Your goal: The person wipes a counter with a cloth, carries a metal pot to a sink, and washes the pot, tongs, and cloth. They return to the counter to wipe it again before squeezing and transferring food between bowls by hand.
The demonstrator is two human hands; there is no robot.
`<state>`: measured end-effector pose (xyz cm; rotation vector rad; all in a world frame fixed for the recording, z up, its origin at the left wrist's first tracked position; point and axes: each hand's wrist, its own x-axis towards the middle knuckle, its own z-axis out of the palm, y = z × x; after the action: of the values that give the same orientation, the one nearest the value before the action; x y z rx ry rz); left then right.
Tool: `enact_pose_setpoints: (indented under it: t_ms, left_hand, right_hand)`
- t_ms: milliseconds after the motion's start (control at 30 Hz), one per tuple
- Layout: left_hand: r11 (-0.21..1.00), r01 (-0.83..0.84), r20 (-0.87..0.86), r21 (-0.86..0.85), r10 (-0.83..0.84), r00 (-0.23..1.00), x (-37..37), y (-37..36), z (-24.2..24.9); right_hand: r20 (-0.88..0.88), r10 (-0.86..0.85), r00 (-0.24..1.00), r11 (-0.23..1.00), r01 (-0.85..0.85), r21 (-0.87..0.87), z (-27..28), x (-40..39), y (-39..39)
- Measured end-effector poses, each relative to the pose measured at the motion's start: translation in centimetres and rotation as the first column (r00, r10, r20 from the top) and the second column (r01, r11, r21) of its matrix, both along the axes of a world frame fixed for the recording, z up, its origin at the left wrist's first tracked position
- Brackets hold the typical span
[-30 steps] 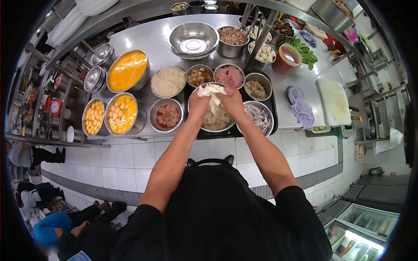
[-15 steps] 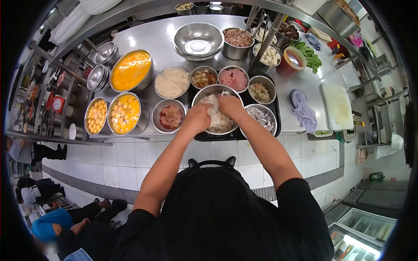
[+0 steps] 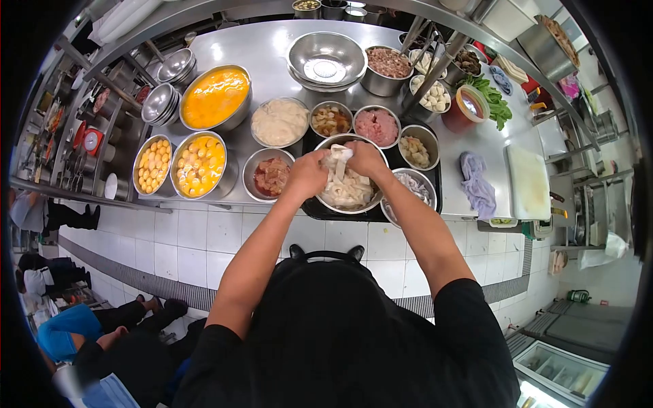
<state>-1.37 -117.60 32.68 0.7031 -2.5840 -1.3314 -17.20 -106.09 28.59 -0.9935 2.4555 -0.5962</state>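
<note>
Before me a round metal bowl [image 3: 385, 155] holds a heap of pale, wet raw strips [image 3: 345, 192], possibly meat or seafood. My left hand [image 3: 309, 173] is at the bowl's left side, its fingers closed on some of the strips. Opposite it, my right hand [image 3: 366, 160] has its fingers closed on the same lifted clump, which stretches between the two hands above the heap. To the left stands a bowl of reddish raw meat [image 3: 273, 177]. A bowl of grey-white slices [image 3: 413, 189] sits close under my right forearm.
The bowl rests on a black tray [image 3: 435, 183]. Behind it are bowls of pink mince [image 3: 376, 127] and pale paste [image 3: 279, 122]. Egg-filled bowls [image 3: 218, 98] stand left. A cloth [image 3: 477, 183] and a cutting board [image 3: 530, 180] lie right. Metal posts [image 3: 435, 71] rise behind. People are at lower left.
My hands have come up from deep in the bowl, lifting a clump of pale strips between them. More of the heap shows. The whole view has shifted slightly.
</note>
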Motion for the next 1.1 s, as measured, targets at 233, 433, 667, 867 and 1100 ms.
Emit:
enact_pose_setpoints:
  t_ms: [233,433,667,867,1100]
  left_hand:
    - [0.988,0.131,-0.06,0.078,-0.126,0.99,-2.8,-0.3,-0.8]
    - [0.981,0.119,-0.036,0.153,-0.115,0.993,-4.3,-1.4,-0.2]
    - [0.991,0.12,0.053,-0.066,-0.117,0.992,-3.3,-0.7,1.4]
    - [0.991,0.117,0.067,-0.064,-0.113,0.991,-2.6,-0.4,1.0]
    - [0.99,0.101,-0.053,0.096,-0.096,0.994,-3.4,-0.3,-1.2]
  right_hand:
    - [0.328,0.103,0.939,0.967,-0.017,-0.254,2.5,-1.3,1.7]
    - [0.558,0.164,0.813,0.876,0.14,-0.462,4.3,-0.7,1.8]
    - [0.56,0.225,0.797,0.924,0.008,-0.382,3.9,-1.5,2.8]
    - [0.451,0.135,0.882,0.983,-0.177,0.052,8.2,0.3,3.5]
    - [0.479,0.261,0.838,0.943,-0.114,-0.313,3.9,0.4,3.3]
